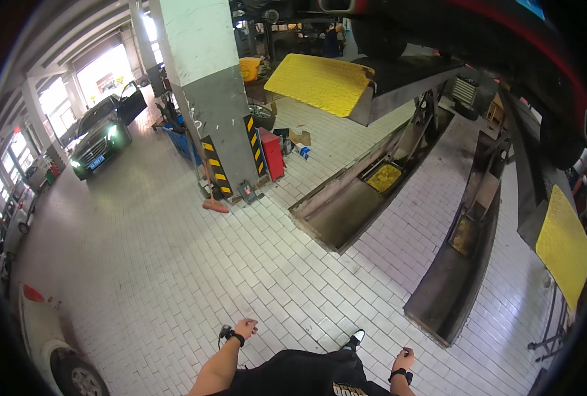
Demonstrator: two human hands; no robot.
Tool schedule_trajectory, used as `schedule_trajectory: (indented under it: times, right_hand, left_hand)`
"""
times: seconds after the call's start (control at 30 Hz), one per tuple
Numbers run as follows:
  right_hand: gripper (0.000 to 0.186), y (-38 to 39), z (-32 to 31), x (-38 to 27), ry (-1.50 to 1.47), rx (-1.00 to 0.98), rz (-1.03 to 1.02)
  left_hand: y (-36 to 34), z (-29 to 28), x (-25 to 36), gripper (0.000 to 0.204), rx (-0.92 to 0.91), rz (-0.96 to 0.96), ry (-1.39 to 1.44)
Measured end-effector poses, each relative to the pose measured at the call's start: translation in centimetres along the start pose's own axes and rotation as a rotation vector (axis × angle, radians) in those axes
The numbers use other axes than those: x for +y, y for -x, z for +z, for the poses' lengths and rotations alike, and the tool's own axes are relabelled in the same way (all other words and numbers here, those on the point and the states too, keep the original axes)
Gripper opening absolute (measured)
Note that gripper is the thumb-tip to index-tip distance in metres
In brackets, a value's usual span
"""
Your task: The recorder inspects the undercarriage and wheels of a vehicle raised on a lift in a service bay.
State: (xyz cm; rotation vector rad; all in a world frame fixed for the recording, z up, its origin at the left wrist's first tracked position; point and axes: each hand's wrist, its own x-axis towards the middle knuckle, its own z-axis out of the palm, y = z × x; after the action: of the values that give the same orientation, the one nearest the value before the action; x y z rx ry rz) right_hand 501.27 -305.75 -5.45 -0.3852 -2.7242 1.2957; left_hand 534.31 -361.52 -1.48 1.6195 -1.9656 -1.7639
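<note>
The left hand (246, 328) has loosely parted, seemingly empty fingers; whether the right hand's (404, 361) curled fingers hold anything, I cannot tell. Below and ahead of them lies a pit (440, 303), probably recessed so the raised lift (323, 82) can fold flush.

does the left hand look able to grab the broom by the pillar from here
Probably not: the broom stands well beyond the left hand, with a stretch of tiled floor between, though nothing seems to block the way.
</note>
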Motion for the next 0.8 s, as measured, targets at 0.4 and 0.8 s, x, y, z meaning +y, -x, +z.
schedule_trajectory:
  times: [0.4, 0.8]
  right_hand:
    - [0.014, 11.8, -2.8, 6.2, 0.170, 0.103, 0.253]
    - [0.015, 7.7, 13.6, -8.1, 0.119, -0.153, -0.160]
  left_hand:
    - [11.0, -6.0, -24.2, 0.021, 0.166, -0.504, 0.419]
    - [7.0, -9.4, -20.5, 0.026, 0.236, -0.311, 0.520]
